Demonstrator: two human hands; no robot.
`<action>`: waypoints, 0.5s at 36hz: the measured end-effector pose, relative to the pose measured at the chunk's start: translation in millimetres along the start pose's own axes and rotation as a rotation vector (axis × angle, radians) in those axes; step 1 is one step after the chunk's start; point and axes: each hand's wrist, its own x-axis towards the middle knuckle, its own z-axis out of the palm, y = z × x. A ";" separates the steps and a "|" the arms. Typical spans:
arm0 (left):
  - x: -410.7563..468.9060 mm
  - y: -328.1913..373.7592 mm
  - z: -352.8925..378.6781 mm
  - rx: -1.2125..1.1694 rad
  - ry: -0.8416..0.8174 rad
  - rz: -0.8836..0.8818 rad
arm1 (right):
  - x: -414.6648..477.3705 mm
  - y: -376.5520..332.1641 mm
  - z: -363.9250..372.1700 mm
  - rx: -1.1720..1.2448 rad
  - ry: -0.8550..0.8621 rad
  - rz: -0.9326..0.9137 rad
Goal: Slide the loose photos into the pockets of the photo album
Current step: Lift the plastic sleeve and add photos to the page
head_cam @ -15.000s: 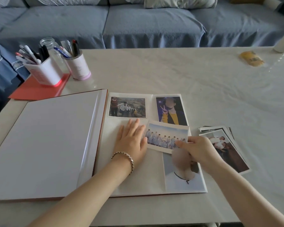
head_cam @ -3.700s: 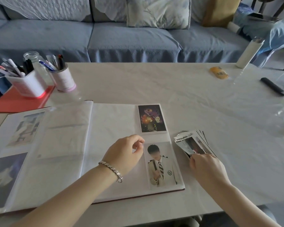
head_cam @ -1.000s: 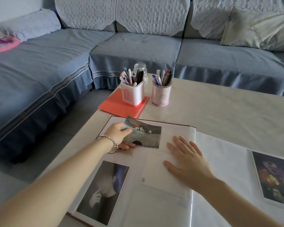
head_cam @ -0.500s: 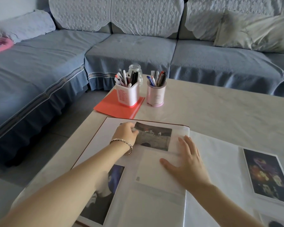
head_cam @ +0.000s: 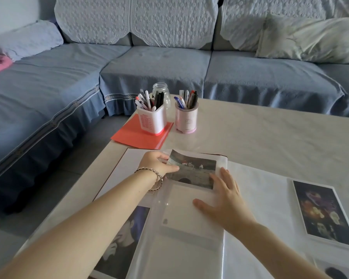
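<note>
A photo album (head_cam: 260, 208) lies open on the near left part of the pale bench (head_cam: 270, 137), its left page reaching almost to the bench's left edge. A clear pocket leaf (head_cam: 187, 216) stands partly turned along the middle of the album. At the far end of that leaf sits a landscape photo (head_cam: 191, 170) showing a stone arch and small figures. The left hand (head_cam: 157, 164), with a bracelet (head_cam: 152, 174) on its wrist, pinches the photo's left edge between the thumb and curled fingers. Whether the photo is already inside a pocket or only lying on the film cannot be told. The right hand (head_cam: 226, 202) lies flat on the leaf with its fingers straight and spread, pressing the film down, and its fingertips are at the photo's right edge. A dark flower photo (head_cam: 324, 214) sits in a pocket on the right page, and a black-and-white portrait (head_cam: 121, 238) sits in the left page near the bench's near edge. At the far left corner of the bench a white square pen holder (head_cam: 152, 121) stands on a red folder (head_cam: 139, 137). A pink round pen cup (head_cam: 186, 119) stands just beside it, and a glass jar (head_cam: 161, 93) is behind them. A blue sofa (head_cam: 159, 63) runs beyond the bench, with a pale cushion (head_cam: 310, 37) at its right.
</note>
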 end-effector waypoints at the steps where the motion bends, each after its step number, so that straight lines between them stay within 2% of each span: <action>1: 0.2 0.3 -0.1 0.022 0.020 -0.001 | -0.1 0.0 -1.3 0.008 -0.007 0.001; 7: -1.3 1.0 -2.9 -0.012 0.024 -0.065 | 0.2 2.4 -11.9 0.033 -0.042 -0.010; 11: -5.5 6.9 -2.4 -0.001 0.032 -0.018 | 0.8 3.2 -23.9 -0.011 -0.060 -0.073; 18: -16.6 38.0 -6.8 -0.014 0.012 0.187 | 33.5 -19.2 -52.9 -0.222 0.029 -0.399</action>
